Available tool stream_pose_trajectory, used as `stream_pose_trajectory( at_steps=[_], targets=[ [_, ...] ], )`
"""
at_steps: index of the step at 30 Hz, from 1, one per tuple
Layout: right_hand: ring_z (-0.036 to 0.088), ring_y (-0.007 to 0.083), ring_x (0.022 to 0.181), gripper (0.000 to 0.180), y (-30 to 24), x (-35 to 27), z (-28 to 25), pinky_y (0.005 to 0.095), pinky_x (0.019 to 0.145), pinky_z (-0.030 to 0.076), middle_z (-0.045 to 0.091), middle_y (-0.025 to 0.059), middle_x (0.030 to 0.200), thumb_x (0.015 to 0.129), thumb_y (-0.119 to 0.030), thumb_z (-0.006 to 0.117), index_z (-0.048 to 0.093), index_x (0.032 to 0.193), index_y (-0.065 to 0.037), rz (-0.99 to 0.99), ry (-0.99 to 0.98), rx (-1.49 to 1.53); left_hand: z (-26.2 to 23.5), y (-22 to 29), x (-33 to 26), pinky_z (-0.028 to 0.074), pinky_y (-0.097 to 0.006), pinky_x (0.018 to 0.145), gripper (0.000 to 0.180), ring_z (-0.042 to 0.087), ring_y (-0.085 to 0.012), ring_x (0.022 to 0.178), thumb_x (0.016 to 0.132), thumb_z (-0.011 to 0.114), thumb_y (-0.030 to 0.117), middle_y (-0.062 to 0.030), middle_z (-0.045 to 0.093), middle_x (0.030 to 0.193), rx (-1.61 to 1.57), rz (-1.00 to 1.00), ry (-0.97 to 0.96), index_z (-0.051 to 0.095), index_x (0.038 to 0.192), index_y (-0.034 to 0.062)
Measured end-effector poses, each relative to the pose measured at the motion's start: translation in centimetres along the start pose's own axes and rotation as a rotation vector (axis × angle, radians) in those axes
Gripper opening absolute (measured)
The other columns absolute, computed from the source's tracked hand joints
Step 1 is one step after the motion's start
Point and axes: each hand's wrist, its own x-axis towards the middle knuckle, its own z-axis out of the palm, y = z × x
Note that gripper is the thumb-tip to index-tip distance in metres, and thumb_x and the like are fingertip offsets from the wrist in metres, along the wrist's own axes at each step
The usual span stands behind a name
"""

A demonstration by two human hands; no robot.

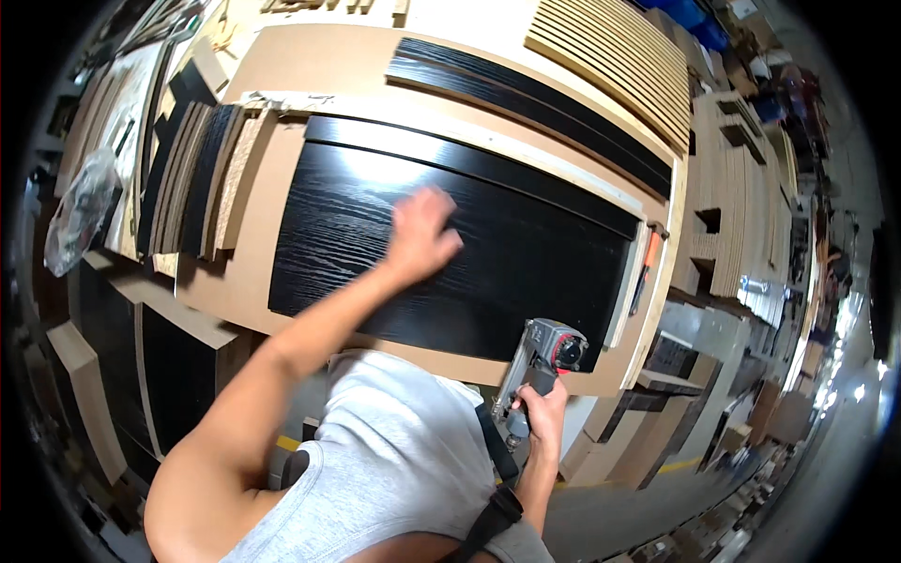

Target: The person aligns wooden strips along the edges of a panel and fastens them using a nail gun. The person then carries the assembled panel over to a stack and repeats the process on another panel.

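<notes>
Left hand pressed flat, fingers together and slightly blurred, palm down on the black wood-grain panel near its middle. Right hand closed in a fist around the grip of a grey pneumatic nail gun with a red dial, held low, clear of the panel and just off the near edge of the bench. Black strap across the grey shirt, beside the gun hand.

Panel lying face up on a tan fibreboard sheet, long side toward the body, a separate narrow black strip lying close along its far edge and a pale wooden batten beyond that. Orange-handled tool resting at the panel's right end.

Judged from the glossy sheen and thin edge: stiff, flat, probably of moderate weight, broad enough to flex or tip if lifted at one corner; smooth face likely slippery and easily scratched. Best held at the two short ends or along the long edges, not by the face. Gun dense and rigid, already secure at the handle.

Further out: stacked black and tan offcuts at left, a slatted wooden panel at upper right, more cut boards on shelving at right.
</notes>
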Motion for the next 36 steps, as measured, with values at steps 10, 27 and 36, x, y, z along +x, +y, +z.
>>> stream_pose_trajectory(
  at_steps=[10,27,36],
  targets=[
    [0.061,0.0152,0.057,0.012,2.0,1.4,-9.4,0.0298,0.059,0.050,0.062,0.0076,0.070,0.076,0.005,0.065,0.056,0.083,0.001,-0.061,0.115,0.200,7.7,9.8,-10.0,0.020,-0.060,0.120,0.063,0.027,-0.0305,0.150,0.087,0.069,0.035,-0.0159,0.034,0.158,-0.018,0.608,-0.781,0.049,0.145,0.0176],
    [0.060,0.0173,0.054,0.036,-7.4,15.9,-16.1,0.0301,0.052,0.050,0.061,0.0070,0.073,0.078,0.004,0.062,0.056,0.114,0.003,-0.065,-0.059,0.236,13.9,8.3,8.0,0.017,-0.058,0.120,0.076,0.024,-0.0324,0.151,0.091,0.062,0.050,-0.0153,0.029,0.162,0.252,0.378,-0.350,0.039,0.152,0.0111],
    [0.059,0.0176,0.054,0.029,-14.2,22.5,-15.5,0.0308,0.053,0.051,0.058,0.0075,0.069,0.080,0.002,0.061,0.057,0.108,0.002,-0.044,-0.108,0.195,15.5,8.5,9.7,0.011,-0.054,0.124,0.081,0.018,-0.0257,0.154,0.096,0.049,0.060,-0.0091,0.023,0.166,0.333,0.202,-0.419,0.029,0.158,0.0104]
  ],
)
